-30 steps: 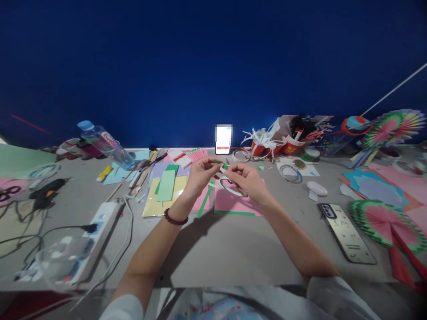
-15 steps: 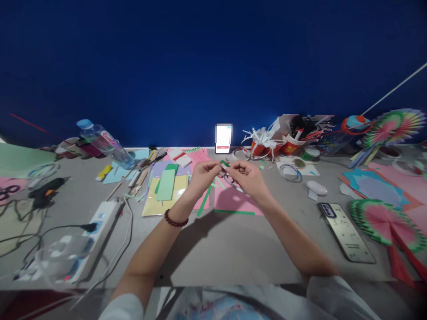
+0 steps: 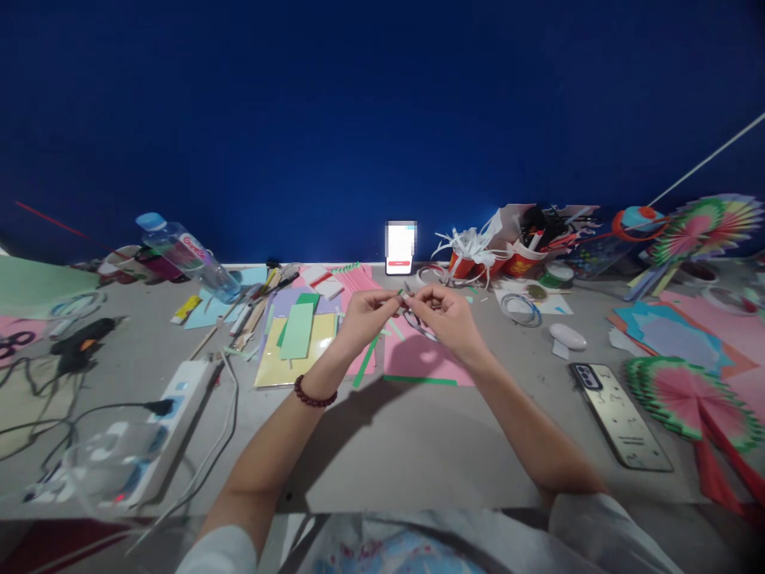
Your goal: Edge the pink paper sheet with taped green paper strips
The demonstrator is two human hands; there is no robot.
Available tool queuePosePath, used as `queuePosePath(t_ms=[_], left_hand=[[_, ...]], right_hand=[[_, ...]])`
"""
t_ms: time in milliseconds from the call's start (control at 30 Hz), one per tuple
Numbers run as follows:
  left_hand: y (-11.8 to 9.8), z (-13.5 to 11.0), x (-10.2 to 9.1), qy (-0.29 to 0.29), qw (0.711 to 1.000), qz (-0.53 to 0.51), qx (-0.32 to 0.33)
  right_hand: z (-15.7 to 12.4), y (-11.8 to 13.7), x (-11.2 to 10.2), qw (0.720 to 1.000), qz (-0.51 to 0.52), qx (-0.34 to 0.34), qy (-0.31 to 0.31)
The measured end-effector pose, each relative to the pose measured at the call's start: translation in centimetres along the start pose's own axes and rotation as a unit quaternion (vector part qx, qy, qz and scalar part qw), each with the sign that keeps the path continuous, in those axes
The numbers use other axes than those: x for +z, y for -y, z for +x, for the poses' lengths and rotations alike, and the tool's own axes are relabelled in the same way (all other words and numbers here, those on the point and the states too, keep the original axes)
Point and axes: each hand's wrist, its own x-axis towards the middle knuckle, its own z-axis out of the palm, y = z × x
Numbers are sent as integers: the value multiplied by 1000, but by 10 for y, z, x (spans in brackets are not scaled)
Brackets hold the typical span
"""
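My left hand (image 3: 369, 316) and my right hand (image 3: 445, 319) meet at their fingertips above pink paper (image 3: 412, 359). Both are closed in a pinch. A sliver of green paper strip (image 3: 400, 292) shows between the fingertips, mostly hidden by them. Under the right fingers hangs part of a roll of tape (image 3: 420, 325), its far side covered by that hand. Below the left hand, a loose green strip (image 3: 366, 363) lies on the table, and another green strip (image 3: 419, 381) runs along the near edge of the pink paper.
Left of my hands lie green cards (image 3: 297, 331) on a yellow packet (image 3: 263, 371). A power strip (image 3: 173, 430) with cables and a leaning water bottle (image 3: 191, 255) are farther left. A lit phone (image 3: 399, 249) stands at the wall. At right are red cups (image 3: 526, 261), another phone (image 3: 621, 418) and a paper fan (image 3: 696, 395).
My fingertips have drawn closer together, and less of the green strip and a whitish piece between them is visible. The arms have hardly moved.
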Motion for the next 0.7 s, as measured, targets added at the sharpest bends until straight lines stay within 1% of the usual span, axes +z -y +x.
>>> queuePosePath(t_ms=[167, 400, 700], left_hand=[[1, 0, 0, 10, 1000, 1, 11], [1, 0, 0, 6, 1000, -3, 8], [0, 0, 1, 6, 1000, -7, 6]], right_hand=[[1, -1, 0, 1000, -1, -8, -1], [0, 0, 0, 1000, -2, -3, 0], [0, -2, -1, 1000, -1, -14, 3]])
